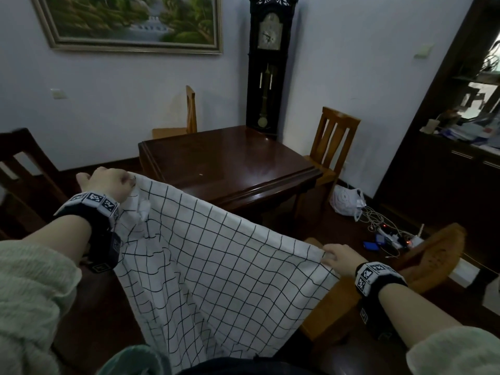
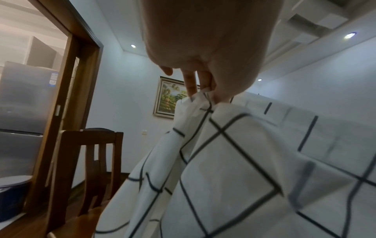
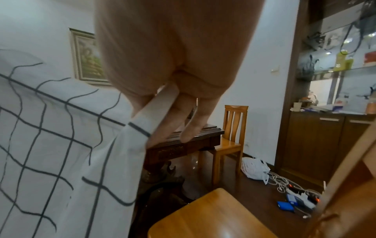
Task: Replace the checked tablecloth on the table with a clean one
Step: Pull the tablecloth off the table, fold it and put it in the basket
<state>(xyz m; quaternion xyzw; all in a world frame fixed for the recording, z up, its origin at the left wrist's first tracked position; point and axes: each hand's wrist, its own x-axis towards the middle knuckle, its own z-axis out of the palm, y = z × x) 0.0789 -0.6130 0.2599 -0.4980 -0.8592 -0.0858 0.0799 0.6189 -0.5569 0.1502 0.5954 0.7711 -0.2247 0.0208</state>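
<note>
I see the tablecloth (image 1: 205,255) as a white sheet ruled with thin dark lines into squares, creased and hanging in soft folds. It is off the bench (image 1: 232,163) and stretched in the air in front of me, its lower part draping toward my lap. My left hand (image 1: 108,182) pinches one top corner, the fingers (image 2: 191,85) closed together on a bunched bit of fabric. My right hand (image 1: 341,258) grips the other corner, its hem clamped between thumb and fingers (image 3: 173,119). The bare dark wooden bench stands beyond the cloth, with a wooden chair (image 1: 332,142) on its far right side.
</note>
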